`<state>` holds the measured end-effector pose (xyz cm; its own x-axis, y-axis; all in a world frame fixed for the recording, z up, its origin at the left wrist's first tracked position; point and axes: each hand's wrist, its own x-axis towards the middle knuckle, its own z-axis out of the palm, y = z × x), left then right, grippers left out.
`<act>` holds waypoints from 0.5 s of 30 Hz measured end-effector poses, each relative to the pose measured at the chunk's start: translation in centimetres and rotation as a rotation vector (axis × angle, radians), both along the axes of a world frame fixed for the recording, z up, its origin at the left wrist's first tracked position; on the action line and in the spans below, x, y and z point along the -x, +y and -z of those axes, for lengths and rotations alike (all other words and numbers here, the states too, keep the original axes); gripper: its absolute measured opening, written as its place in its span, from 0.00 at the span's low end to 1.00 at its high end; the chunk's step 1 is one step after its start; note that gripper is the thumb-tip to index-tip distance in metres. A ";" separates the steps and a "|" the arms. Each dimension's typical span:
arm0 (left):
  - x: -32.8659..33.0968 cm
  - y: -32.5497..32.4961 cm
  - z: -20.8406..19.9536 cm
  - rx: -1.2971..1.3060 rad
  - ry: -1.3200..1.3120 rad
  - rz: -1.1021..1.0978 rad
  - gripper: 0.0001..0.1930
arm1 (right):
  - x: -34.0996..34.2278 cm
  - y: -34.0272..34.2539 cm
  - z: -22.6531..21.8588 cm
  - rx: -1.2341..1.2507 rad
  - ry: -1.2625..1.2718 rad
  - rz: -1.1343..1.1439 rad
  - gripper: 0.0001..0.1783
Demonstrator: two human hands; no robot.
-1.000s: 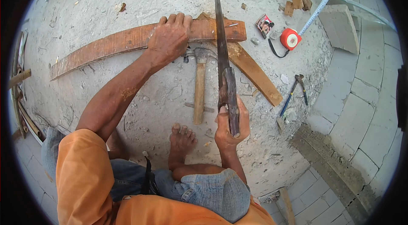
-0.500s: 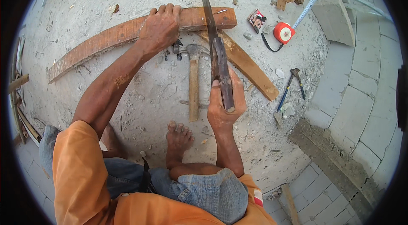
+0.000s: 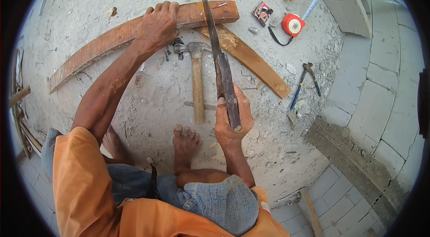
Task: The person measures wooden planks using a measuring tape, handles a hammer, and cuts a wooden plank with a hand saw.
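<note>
My left hand (image 3: 156,24) is closed over the upper edge of a long reddish wooden plank (image 3: 103,44), pressing it down near its right part. In my right hand (image 3: 234,120) is the dark handle of a handsaw (image 3: 208,13), its thumb and fingers wrapped round it. The narrow blade crosses the plank to the right of my left hand and points away from me. A thin pencil-like stick (image 3: 219,5) lies on the plank's right end. Under that end runs a second, lighter board (image 3: 255,64), slanting toward the lower right.
A claw hammer (image 3: 197,80) lies between my arms, near my bare foot (image 3: 186,145). Pincers with blue handles (image 3: 301,87), a red tape measure (image 3: 292,25) with its blade out and a small packet (image 3: 262,13) lie to the right. Grey blocks (image 3: 347,10) stand beyond.
My right hand and the saw have drawn back toward me, the blade sliding across the plank. My left hand keeps its hold. The whole view has shifted slightly.
</note>
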<state>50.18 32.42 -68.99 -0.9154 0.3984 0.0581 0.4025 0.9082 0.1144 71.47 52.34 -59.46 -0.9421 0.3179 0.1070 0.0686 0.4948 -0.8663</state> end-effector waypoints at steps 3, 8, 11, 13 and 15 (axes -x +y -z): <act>-0.7 1.2 -0.3 0.029 -0.005 -0.011 0.22 | -1.7 1.4 -0.2 0.002 0.082 -0.062 0.22; 1.7 1.1 -0.3 0.033 -0.062 -0.074 0.33 | 2.7 1.4 -0.4 0.076 -0.046 0.008 0.23; 0.6 0.9 0.6 0.035 -0.057 -0.066 0.32 | 1.6 1.7 -0.5 0.067 -0.049 -0.027 0.24; 0.9 0.5 0.2 0.066 -0.053 -0.072 0.32 | -0.6 2.0 -0.1 -0.082 0.108 -0.109 0.24; 0.6 1.2 -0.5 0.053 -0.036 -0.037 0.33 | -0.8 2.4 -0.9 0.012 0.040 -0.071 0.22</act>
